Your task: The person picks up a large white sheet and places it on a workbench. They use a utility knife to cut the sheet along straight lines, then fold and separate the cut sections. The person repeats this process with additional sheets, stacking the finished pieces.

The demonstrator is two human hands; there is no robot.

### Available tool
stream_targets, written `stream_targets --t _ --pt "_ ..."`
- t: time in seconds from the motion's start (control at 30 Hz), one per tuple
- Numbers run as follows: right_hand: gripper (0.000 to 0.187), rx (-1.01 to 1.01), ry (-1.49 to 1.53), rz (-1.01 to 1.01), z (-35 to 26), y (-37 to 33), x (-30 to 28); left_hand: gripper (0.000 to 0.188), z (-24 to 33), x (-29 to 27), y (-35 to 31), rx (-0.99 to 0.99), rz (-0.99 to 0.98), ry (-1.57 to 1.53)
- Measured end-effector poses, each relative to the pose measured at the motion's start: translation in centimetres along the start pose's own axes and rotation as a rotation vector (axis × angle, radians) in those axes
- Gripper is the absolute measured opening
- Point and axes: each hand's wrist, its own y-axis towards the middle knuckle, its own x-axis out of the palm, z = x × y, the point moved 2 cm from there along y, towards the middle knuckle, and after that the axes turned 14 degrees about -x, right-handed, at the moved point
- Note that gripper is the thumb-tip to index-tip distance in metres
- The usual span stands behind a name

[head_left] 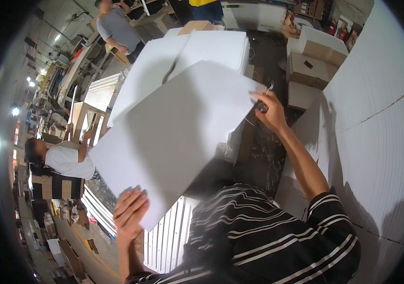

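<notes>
A large white rectangular panel (178,128) is held tilted in front of me, between my two hands. My left hand (131,213) grips its near left corner, with the fingers lying over the upper face. At the far right corner my right hand (270,111) is closed on the edge. Something small and dark shows by the right fingers, too small to name. Under and beyond the panel are two side-by-side stacks of white boards (211,47), partly covered by it.
On my right stands a tall stack of white sheets (381,109). Cardboard boxes (308,71) are piled beyond it. White slatted pieces (168,236) lie below the panel. One person in a white shirt (71,161) is at left, another in grey (116,31) at far left.
</notes>
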Motion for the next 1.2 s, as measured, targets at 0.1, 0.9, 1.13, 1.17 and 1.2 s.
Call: stream_targets --t 0.1,0.9,1.13,1.17,1.2 --pt "0.037 0.202 0.248 -0.130 -1.0 0.2 0.2 0.007 0.1 -6.7 2.2 -0.103 0.108 -0.053" --pt "0.014 0.729 0.095 0.552 -19.8 -2.0 4.2 0.044 4.2 13.2 62.9 0.196 0.077 -0.525" --pt "0.037 0.700 -0.240 0.304 -17.2 -0.4 4.8 0.048 3.3 28.5 57.8 0.148 0.225 -0.136" --pt "0.035 0.766 -0.167 0.410 -17.9 -1.5 4.7 0.049 2.8 30.9 55.8 0.169 0.230 -0.038" --pt "0.035 0.927 -0.101 0.470 -18.6 -3.1 4.6 0.053 2.1 33.2 53.9 0.097 0.069 -0.055"
